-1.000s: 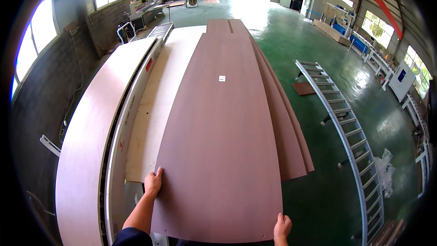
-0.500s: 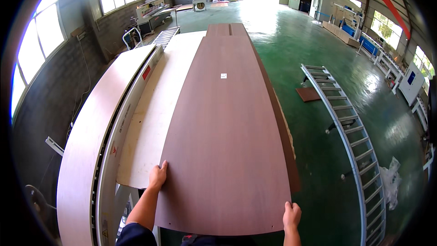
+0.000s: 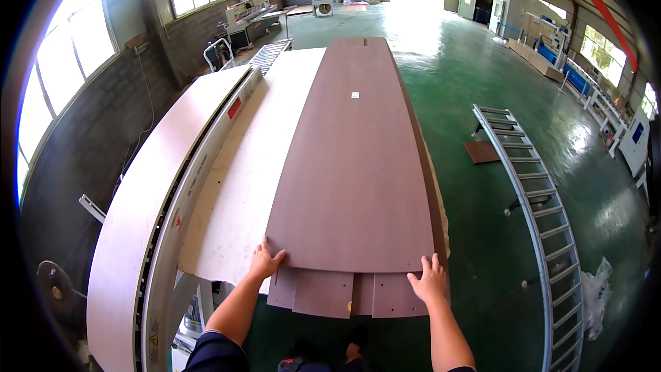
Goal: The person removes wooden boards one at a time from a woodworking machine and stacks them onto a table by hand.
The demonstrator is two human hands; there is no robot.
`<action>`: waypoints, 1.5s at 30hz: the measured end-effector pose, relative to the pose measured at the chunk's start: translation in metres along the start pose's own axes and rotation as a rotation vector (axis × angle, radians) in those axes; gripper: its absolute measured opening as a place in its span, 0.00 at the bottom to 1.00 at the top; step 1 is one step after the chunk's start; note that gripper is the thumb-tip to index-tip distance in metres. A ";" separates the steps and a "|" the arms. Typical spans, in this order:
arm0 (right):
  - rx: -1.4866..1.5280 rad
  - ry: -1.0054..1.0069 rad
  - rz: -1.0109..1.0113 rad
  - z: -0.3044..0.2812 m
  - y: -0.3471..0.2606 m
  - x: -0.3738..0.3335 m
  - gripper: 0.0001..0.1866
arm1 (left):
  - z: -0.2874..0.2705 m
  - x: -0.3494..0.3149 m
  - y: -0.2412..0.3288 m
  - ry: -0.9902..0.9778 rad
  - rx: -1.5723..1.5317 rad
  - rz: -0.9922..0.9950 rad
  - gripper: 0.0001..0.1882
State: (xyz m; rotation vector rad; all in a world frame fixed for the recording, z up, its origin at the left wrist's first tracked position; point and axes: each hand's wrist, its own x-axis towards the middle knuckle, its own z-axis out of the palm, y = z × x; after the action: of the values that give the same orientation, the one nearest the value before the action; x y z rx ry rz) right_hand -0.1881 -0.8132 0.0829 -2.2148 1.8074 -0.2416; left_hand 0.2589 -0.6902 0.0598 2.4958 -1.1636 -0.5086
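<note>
A long brown panel (image 3: 351, 179) with a small white label (image 3: 355, 95) lies flat in front of me. Beneath its near edge, shorter ends of other brown panels (image 3: 323, 294) stick out toward me. My left hand (image 3: 264, 262) rests at the top panel's near left corner, fingers apart and thumb reaching onto the surface. At the near right corner, my right hand (image 3: 429, 280) lies with spread fingers touching the panel's end. Neither hand is wrapped round anything.
To the left, a pale board (image 3: 241, 165) borders a long saw-like machine with a metal beam (image 3: 200, 172) and light table (image 3: 144, 165). A metal roller conveyor (image 3: 533, 196) stands right on the green floor (image 3: 461, 213), beside a brown piece (image 3: 481, 152) and clear plastic (image 3: 596, 296).
The top panel has slid away from me, baring the panel ends below. Both hands have gone from gripping its side edges to lying open at its near corners.
</note>
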 end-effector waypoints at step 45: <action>0.415 -0.597 -1.221 0.077 -0.314 -0.203 0.23 | 0.034 -0.506 -0.110 0.375 -0.907 -0.752 0.23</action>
State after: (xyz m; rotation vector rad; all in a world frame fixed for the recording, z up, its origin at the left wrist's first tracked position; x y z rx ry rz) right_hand 0.0856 -0.5492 0.1165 -2.3742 -0.0225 -0.1248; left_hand 0.0115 -0.2338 0.0701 1.9636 0.1965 -0.5401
